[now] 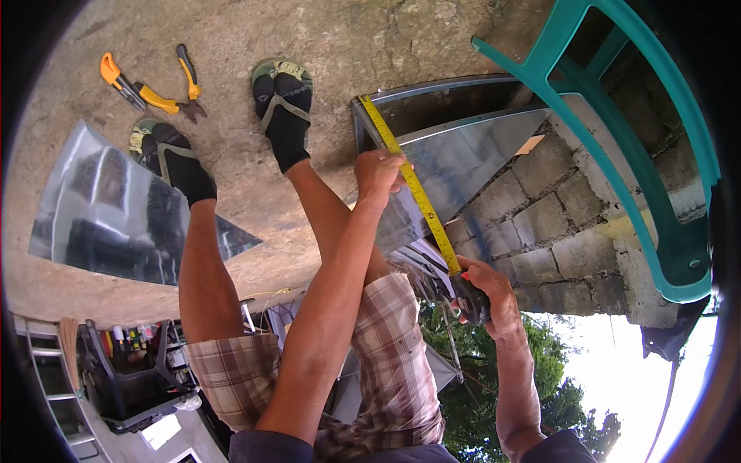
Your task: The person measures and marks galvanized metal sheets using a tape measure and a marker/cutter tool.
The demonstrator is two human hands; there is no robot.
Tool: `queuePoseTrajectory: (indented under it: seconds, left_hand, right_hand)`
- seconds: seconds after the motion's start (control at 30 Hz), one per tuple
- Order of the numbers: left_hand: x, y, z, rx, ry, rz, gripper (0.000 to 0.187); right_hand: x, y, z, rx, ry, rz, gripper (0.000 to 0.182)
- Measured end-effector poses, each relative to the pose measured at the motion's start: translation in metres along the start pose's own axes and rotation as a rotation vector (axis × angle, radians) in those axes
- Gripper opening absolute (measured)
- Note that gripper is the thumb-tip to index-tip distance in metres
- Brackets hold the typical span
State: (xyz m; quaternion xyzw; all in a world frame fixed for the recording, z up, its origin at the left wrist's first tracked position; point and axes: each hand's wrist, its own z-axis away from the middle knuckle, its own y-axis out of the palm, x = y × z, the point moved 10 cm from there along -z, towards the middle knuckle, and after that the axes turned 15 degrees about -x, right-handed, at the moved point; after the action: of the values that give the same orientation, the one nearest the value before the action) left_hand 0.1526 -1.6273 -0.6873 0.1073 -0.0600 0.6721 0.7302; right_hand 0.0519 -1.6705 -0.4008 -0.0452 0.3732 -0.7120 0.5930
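At twelve o'clock our left hand (pixel 377 174) pinches the yellow tape blade (pixel 424 203) across the metal piece (pixel 494 140) at two; at four, our right hand (pixel 495 292) clamps around the tape case (pixel 470 302).

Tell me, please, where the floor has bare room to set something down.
The concrete floor is bare between pliers and right foot, and between that foot and the metal piece. Crowded: around the left foot, with orange cutter, pliers and shiny sheet close, and where the tape measure crosses the metal piece.

Yellow tape measure (pixel 423 204), extended aslant across a shiny metal piece (pixel 482 150), its tip apparently at one corner.
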Motion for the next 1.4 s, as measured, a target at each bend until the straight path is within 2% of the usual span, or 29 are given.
queuePoseTrajectory:
  seconds: [0.37,0.87,0.97,1.07,1.17,1.2,1.4]
  left_hand:
    - [-0.002,0.000,0.000,0.039,-0.009,-0.049,0.022]
    - [-0.006,-0.010,0.001,0.051,-0.003,-0.067,0.022]
    - [-0.019,-0.022,0.016,0.043,0.026,-0.088,0.022]
    - [-0.035,-0.039,0.036,0.034,0.052,-0.049,0.020]
    - [-0.065,-0.060,0.068,-0.008,0.145,-0.013,0.018]
    - [-0.076,-0.067,0.081,-0.031,0.186,-0.010,0.019]
    - [-0.117,-0.083,0.165,-0.061,0.365,-0.058,0.018]
  right_hand:
    - [-0.005,0.000,-0.002,-0.012,-0.009,-0.031,0.065]
    - [-0.008,0.019,0.010,0.086,-0.037,-0.107,0.065]
    - [-0.012,0.021,0.018,0.107,-0.069,-0.119,0.065]
    - [-0.018,0.023,0.033,0.152,-0.081,-0.203,0.049]
    - [-0.025,0.022,0.045,0.263,-0.156,-0.190,0.051]
    - [-0.032,0.019,0.047,0.257,-0.137,-0.236,0.054]
    - [-0.058,0.010,0.090,0.518,-0.040,-0.446,0.067]
